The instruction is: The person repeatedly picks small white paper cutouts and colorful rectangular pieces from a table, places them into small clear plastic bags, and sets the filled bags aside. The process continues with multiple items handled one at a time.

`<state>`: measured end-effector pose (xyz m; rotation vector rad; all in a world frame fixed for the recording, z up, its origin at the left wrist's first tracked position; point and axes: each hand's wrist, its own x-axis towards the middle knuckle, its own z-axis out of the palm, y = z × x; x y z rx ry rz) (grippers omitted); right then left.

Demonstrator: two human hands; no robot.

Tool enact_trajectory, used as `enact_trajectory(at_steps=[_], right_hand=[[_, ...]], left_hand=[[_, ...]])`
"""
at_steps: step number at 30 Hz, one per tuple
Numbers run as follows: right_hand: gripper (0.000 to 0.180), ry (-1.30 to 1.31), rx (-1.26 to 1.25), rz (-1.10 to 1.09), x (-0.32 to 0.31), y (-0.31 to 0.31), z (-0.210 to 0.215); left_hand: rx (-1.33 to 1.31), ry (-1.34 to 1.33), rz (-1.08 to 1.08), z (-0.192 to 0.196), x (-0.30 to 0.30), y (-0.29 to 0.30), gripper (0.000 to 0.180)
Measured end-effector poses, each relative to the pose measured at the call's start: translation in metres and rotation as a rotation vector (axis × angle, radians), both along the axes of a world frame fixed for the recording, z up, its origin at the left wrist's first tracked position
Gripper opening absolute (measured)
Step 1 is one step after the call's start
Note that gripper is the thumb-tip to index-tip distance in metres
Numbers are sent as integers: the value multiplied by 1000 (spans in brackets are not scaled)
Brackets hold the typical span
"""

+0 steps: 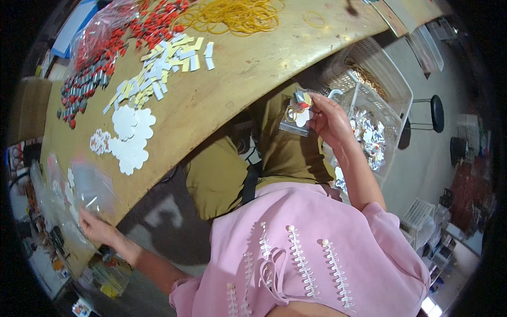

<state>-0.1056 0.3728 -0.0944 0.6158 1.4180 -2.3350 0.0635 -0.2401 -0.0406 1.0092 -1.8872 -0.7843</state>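
Observation:
My right hand [332, 120] is closed on a small clear plastic bag [293, 127], held over my lap beyond the table edge. Through its film show a yellow rubber band, a white scalloped piece and a red-and-grey part. At the left end of the table, my left hand [99, 228] has its fingers curled together beside a stack of clear plastic bags [92, 185]; what is between the fingertips is too small to make out. White flower-shaped pieces [132, 140] lie near that stack, with smaller patterned white pieces [100, 142] alongside.
On the table [253, 68] are white and yellow strips [158, 68], small grey-and-red parts [84, 87] and yellow rubber bands [237, 16]. Right of my legs stands a white plastic crate [393, 79], with filled bags [368, 138] beside it. A black stool [437, 113] stands farther right.

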Motion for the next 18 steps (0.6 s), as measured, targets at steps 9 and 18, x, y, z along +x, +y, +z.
enact_trajectory(at_steps=[9, 18], right_hand=[[23, -21, 378, -164, 12, 145, -65], [33, 62, 1362, -65, 64, 314, -131]], left_hand=[[66, 270, -164, 43, -16, 67, 31], [-178, 109, -578, 46, -42, 134, 25]])
